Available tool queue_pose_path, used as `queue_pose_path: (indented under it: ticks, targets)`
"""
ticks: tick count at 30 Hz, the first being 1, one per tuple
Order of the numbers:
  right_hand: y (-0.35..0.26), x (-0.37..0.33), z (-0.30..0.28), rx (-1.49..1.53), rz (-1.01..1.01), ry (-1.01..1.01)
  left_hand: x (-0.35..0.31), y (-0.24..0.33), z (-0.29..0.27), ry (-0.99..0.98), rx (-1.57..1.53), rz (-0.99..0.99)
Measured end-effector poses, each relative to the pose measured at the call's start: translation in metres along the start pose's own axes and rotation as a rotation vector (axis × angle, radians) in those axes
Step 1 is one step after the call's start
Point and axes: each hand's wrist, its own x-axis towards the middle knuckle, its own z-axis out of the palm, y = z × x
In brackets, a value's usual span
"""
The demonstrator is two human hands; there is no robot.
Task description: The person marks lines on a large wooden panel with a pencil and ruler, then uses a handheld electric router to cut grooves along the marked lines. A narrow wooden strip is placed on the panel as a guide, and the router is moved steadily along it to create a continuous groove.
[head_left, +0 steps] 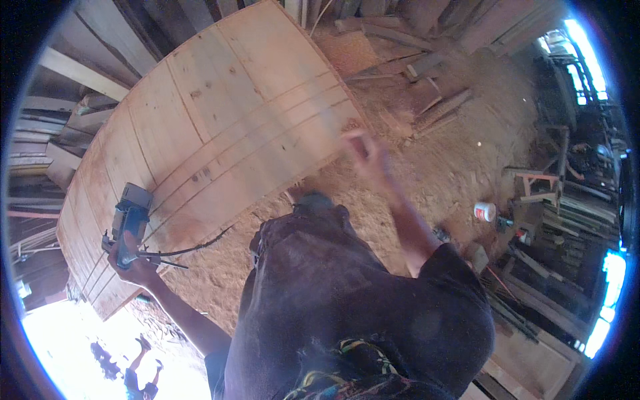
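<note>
A large panel of joined pale boards [233, 100] lies at a slant in front of me, with lines running across it. On its near left part rests a blue-and-grey corded power sander [135, 207]. My left hand [131, 268] is closed around the sander's rear handle. A black cord [200, 245] trails from the tool toward my body. My right hand [368, 152] is raised beside the panel's right edge. Motion smears its fingers, and nothing in it can be made out.
Sawdust covers the floor [427, 180]. Loose offcuts [437, 103] lie past the panel's far right, and stacked boards [83, 73] line the left. A white tub [485, 212] stands at right, near piled timber [567, 267]. Another person [139, 380] shows at the bright lower left.
</note>
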Motion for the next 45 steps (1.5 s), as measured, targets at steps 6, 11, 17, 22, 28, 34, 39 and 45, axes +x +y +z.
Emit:
queue_pose_path:
  ticks: [6, 11, 17, 22, 28, 34, 39, 45]
  targets:
    - [0.0, -0.059, 0.009, 0.294, 0.498, -0.011, 0.011, -0.023, 0.0, -0.002, 0.081, 0.064]
    - [0.07, -0.04, -0.097, 0.078, 0.467, 0.212, 0.007, -0.019, 0.0, 0.012, 0.176, 0.036]
    - [0.078, 0.0, -0.116, 0.085, 0.421, -0.044, 0.018, -0.042, -0.002, 0.015, -0.041, 0.201]
    - [0.104, 0.044, -0.106, 0.103, 0.318, -0.201, 0.03, -0.075, -0.008, -0.006, -0.09, 0.071]
    - [0.145, 0.094, -0.065, 0.242, 0.353, -0.143, 0.027, -0.035, -0.024, -0.074, 0.056, 0.075]
    - [0.219, 0.15, -0.094, -0.036, 0.195, 0.313, 0.012, -0.012, -0.019, -0.048, 0.002, 0.026]
    - [0.187, 0.169, -0.098, 0.072, 0.139, 0.217, -0.001, -0.003, -0.008, -0.1, -0.107, -0.035]
    - [0.084, 0.157, 0.026, 0.437, -0.047, -0.565, 0.038, -0.064, -0.051, -0.252, -0.088, -0.042]
